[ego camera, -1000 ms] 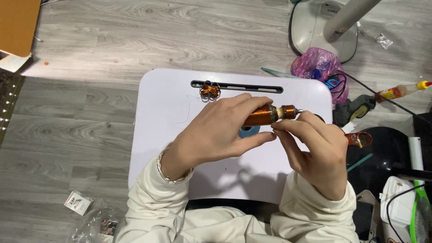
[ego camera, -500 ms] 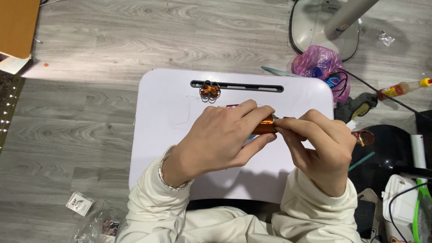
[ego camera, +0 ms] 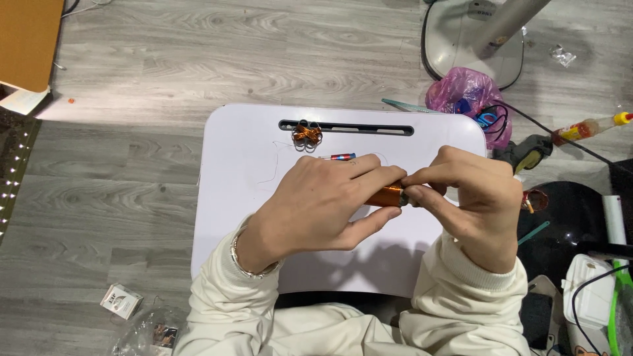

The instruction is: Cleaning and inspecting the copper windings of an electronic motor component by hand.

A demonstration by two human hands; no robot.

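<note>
White lap table (ego camera: 244, 217), hands (ego camera: 323, 204) covering copper coil (ego camera: 386, 196)

The left hand (ego camera: 323, 204) and right hand (ego camera: 471, 198) hide most of the copper coil (ego camera: 386, 196); the cardboard box (ego camera: 26, 39) is cut off by the picture's edge.

A small cylindrical coil wound with shiny copper-orange wire (ego camera: 386, 195) lies roughly horizontal above the middle-right part of a white tabletop. Only a short section of its winding shows; the left end is covered by the fingers of the left hand (ego camera: 323, 204), which wraps over it, and the right end is pinched between the thumb and fingertips of the right hand (ego camera: 471, 198). A dark band shows at its right end. It is held clear of the surface.
</note>
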